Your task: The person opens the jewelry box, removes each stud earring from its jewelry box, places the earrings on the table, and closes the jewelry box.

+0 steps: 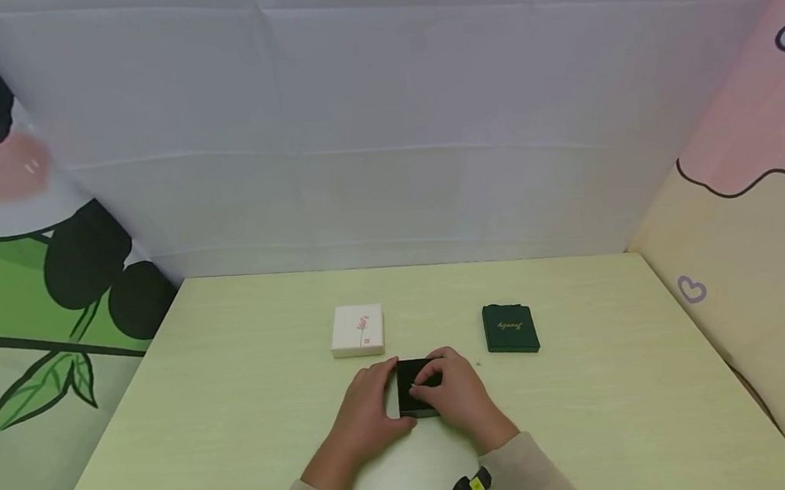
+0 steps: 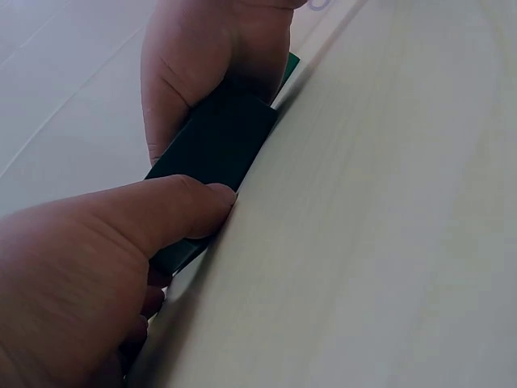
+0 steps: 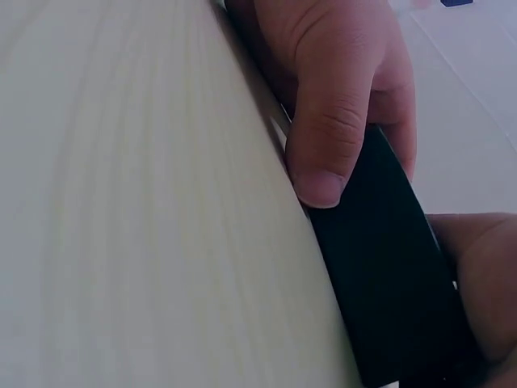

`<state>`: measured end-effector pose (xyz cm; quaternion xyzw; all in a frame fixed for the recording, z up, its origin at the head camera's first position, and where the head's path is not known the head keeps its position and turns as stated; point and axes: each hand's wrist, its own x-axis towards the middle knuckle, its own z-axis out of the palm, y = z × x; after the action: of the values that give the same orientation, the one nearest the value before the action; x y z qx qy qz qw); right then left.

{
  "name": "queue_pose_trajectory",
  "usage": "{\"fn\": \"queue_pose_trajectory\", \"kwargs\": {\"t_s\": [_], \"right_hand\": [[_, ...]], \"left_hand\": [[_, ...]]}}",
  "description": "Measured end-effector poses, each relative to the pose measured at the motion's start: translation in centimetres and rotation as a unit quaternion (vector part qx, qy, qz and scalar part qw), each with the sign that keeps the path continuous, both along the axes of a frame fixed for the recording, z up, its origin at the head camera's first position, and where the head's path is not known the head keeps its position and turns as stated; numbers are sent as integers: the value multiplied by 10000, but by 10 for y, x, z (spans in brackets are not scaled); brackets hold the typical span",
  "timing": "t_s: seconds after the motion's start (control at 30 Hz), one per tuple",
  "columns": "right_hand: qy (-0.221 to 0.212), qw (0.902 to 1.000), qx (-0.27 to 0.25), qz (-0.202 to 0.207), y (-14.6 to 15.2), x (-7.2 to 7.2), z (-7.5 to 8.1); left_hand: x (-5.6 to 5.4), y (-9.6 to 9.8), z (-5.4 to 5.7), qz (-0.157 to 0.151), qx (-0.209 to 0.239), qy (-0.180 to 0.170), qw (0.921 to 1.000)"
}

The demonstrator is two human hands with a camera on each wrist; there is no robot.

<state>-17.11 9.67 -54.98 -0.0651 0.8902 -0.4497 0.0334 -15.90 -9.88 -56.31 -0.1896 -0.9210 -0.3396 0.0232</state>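
A small dark green box (image 1: 417,410), its inside black, sits on the table between both hands. My left hand (image 1: 371,402) grips its left side, thumb along the near face and fingers toward the far edge. In the left wrist view that thumb (image 2: 186,210) lies on the box wall. Over the box's opening, my right hand (image 1: 456,391) has thumb and index fingertips together, pinching a tiny pale object (image 1: 413,385); its kind I cannot tell. In the right wrist view the right hand (image 3: 493,283) reaches over the box (image 3: 388,275), partly cut off.
A white box (image 1: 358,330) with a pink flower print stands behind the left hand. The dark green lid (image 1: 509,328) with gold lettering lies at the back right. A tiny shiny piece (image 1: 477,363) lies right of the right hand. A white cloth wall (image 1: 388,199) borders the table's back.
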Motion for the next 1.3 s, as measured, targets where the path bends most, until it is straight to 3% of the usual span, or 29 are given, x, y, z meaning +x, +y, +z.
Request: {"fn": "queue_pose_trajectory", "kwargs": {"t_s": [0.67,0.93,1.3], "right_hand": [[123,9993,-293,-206,0,1,-3],[67,9985,-472,-254,1,3,0],[-41,9953,-914,-329,6,4,5]], "left_hand": [[3,0,6,17,-10,-213,9998],[4,0,8,-10,-31,-40,10000],[6,-1,11,36,-26,-97,9999]]}}
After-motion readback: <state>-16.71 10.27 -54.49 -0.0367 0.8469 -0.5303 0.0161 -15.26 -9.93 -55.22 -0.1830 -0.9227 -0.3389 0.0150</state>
